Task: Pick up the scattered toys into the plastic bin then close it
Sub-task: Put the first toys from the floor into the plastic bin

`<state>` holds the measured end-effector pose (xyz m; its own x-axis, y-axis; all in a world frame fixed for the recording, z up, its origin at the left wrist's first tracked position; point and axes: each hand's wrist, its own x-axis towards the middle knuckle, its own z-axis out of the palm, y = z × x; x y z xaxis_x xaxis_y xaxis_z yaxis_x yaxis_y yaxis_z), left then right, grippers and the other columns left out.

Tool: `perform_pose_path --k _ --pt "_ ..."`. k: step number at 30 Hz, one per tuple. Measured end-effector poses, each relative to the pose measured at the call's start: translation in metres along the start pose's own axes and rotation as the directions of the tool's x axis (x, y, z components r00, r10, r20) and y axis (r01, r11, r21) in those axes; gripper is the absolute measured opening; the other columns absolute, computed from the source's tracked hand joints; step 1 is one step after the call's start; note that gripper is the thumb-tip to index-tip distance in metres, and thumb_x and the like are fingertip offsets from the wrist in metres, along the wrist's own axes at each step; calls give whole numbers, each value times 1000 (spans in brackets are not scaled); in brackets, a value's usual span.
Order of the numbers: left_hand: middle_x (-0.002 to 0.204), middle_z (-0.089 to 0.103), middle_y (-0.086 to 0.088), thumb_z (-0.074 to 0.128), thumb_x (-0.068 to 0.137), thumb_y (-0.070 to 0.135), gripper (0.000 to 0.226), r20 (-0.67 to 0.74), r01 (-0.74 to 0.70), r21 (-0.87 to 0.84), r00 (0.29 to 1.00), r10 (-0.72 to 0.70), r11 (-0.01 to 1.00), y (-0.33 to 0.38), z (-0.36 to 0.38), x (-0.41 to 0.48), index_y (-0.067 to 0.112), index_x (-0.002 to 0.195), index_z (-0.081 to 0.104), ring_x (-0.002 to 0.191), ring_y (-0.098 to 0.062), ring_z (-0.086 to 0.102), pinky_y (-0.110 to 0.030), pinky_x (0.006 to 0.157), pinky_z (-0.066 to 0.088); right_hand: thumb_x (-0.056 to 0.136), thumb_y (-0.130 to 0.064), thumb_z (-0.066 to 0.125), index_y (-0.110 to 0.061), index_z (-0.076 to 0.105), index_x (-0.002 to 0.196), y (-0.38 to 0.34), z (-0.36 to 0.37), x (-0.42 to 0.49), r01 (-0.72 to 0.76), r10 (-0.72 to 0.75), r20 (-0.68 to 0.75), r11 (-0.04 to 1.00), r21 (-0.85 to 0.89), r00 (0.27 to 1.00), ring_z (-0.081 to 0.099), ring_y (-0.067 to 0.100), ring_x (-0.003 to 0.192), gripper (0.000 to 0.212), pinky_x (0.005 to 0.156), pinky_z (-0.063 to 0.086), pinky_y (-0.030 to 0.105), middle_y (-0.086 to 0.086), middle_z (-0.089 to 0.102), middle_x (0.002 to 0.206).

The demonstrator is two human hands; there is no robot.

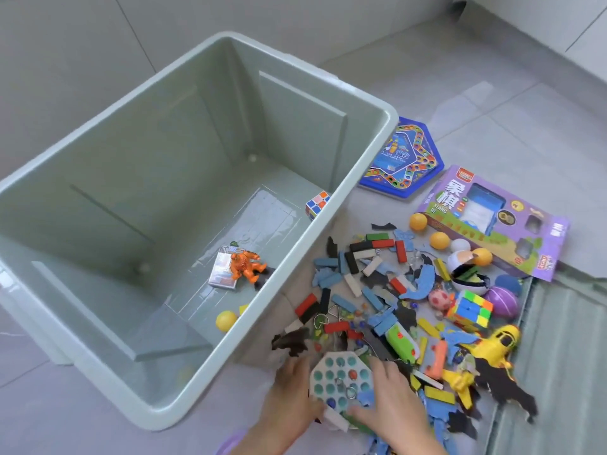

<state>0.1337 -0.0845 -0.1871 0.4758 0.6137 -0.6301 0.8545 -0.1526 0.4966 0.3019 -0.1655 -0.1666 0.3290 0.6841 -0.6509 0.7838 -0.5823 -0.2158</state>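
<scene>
A big grey-green plastic bin [377, 133] stands open on the floor at the left. Inside lie an orange figure [244, 266] on a card box [221, 269], a yellow ball [225, 320] and a small puzzle cube [317, 202]. To its right, a heap of scattered toys [387, 290] covers the floor. At the heap's near edge my left hand [290, 394] and my right hand [389, 400] hold a white octagonal marble board [340, 377] by its two sides, fingers curled round its edges.
A blue pentagonal game board [402, 159] and a purple toy box [492, 221] lie behind the heap. A rainbow cube [469, 308], a yellow toy plane [492, 348], orange balls [439, 240] and several coloured blocks sit in the heap. A grey-green ribbed panel [558, 356] lies at the right.
</scene>
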Motion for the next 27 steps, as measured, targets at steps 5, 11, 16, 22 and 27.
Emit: perform_pose_path --k 5,11,16,22,27 --pt "128 40 -4 70 67 42 77 56 120 11 991 -120 993 5 27 10 18 131 34 117 -21 47 -28 91 44 54 -74 62 -23 8 142 0 28 2 -106 107 -37 994 28 994 42 20 115 115 85 46 28 -1 32 117" --pt "124 45 -3 71 70 38 67 41 182 -81 983 -180 980 9 29 14 18 123 34 111 -22 53 -27 85 44 42 -88 45 -36 10 147 12 46 -13 8 -11 -66 999 -47 998 46 26 115 121 85 47 32 4 34 128" --pt "116 49 -1 71 73 37 58 -19 256 -226 964 -267 940 6 38 5 16 112 33 102 -21 58 -28 77 45 37 -68 78 -43 39 130 14 55 -14 66 -69 -51 996 -60 996 59 20 68 104 41 45 23 5 45 96" --pt "101 59 3 69 74 36 43 -41 271 -316 953 -299 909 -1 43 4 19 99 39 90 -14 57 -21 66 41 40 -58 83 -38 54 106 7 53 -6 143 -145 -18 985 -94 989 62 20 64 76 39 46 25 9 50 102" --pt "91 54 7 67 77 34 39 -40 280 -328 950 -309 902 0 41 4 19 95 36 83 -14 55 -18 59 35 34 -38 89 -37 56 104 -4 59 1 218 -227 -73 970 -106 971 62 19 65 78 35 36 17 6 51 105"
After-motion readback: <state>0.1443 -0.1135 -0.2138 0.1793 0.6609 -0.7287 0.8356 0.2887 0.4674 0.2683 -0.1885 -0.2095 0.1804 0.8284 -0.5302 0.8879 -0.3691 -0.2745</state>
